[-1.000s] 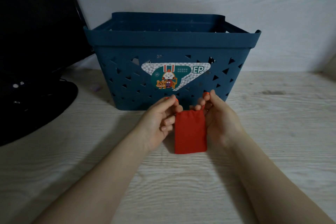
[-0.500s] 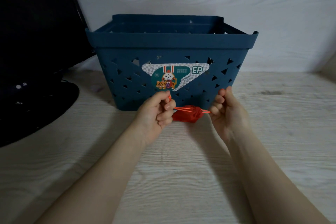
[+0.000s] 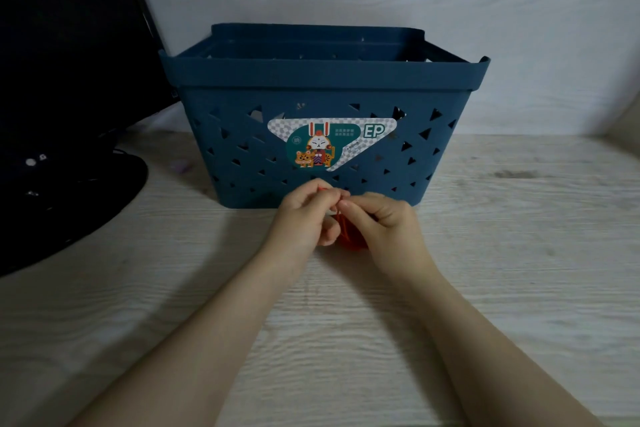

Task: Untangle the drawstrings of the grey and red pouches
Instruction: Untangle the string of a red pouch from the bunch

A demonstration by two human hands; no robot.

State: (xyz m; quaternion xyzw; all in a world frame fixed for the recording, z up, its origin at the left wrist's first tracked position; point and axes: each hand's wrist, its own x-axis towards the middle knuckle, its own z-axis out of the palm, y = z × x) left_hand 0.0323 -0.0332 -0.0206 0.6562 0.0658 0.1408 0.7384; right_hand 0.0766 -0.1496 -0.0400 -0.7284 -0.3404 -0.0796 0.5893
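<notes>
Fingers of left hand [image 3: 304,215] and right hand [image 3: 384,222] pinch the red pouch's [image 3: 350,238] drawstring [image 3: 341,217], touching before the blue basket [image 3: 325,121].

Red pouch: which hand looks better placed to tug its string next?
Probably the left hand: a bit of red string shows at its fingertips, so it seems to pinch it. The right hand lies over the red pouch, steadying it.

Blue basket [image 3: 325,152] blocks just ahead of hands [image 3: 346,218]; dark monitor base [image 3: 69,204] far left; worktop [image 3: 519,253] open right.
</notes>
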